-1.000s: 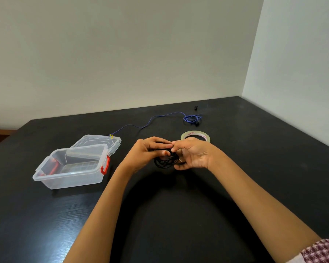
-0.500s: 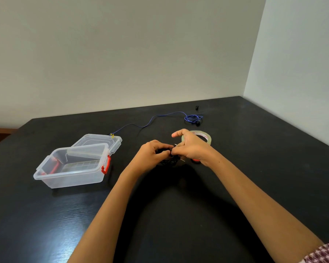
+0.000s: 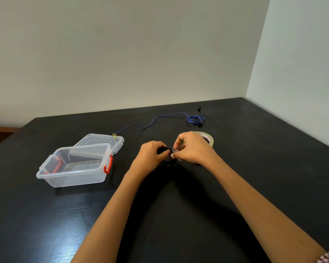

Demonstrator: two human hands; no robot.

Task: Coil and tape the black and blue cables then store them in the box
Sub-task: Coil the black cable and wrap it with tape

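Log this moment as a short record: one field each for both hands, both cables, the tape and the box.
left hand: grips the black cable
right hand: pinches the same cable
black cable: bunched between both hands
blue cable: loose on the table, far side
tape roll: flat on the table, behind the right hand
box: open, lid lying behind it

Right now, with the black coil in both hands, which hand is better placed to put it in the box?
Left, probably. The left hand grips the black coil and the open box sits on its side; the right hand pinches the coil near the tape roll, farther from the box.
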